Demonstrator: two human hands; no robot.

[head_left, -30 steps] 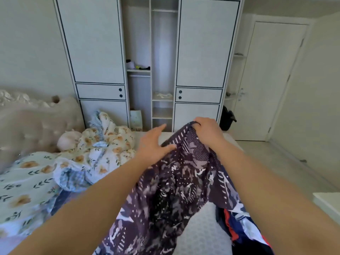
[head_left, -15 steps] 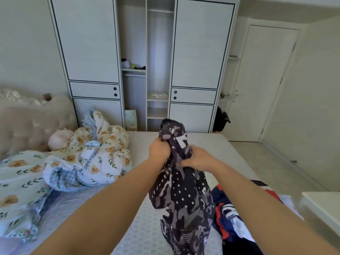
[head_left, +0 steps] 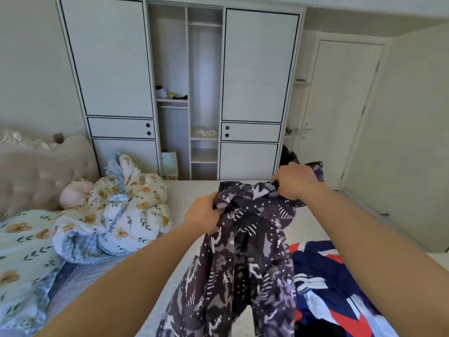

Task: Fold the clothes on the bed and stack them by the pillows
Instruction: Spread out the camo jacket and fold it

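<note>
A dark purple patterned garment [head_left: 245, 259] hangs in the air over the bed [head_left: 192, 190]. My left hand [head_left: 202, 212] grips its top edge on the left. Further right and slightly higher, my right hand [head_left: 292, 180] grips the same edge, so the upper hem is stretched between them. Its lower part drops out of view at the bottom. A navy, red and white garment [head_left: 332, 280] lies crumpled on the bed under my right forearm. A pink pillow [head_left: 74, 193] sits by the padded headboard [head_left: 36, 176] at the left.
A bunched floral duvet [head_left: 114, 215] covers the left side of the bed. A white wardrobe [head_left: 179, 88] with open middle shelves stands behind the bed. A closed white door [head_left: 340, 110] is at the right, with bare floor [head_left: 393, 222] beside the bed.
My hands were together on the bunched garment; they have moved apart, the right one going right and up, spreading the top edge.
</note>
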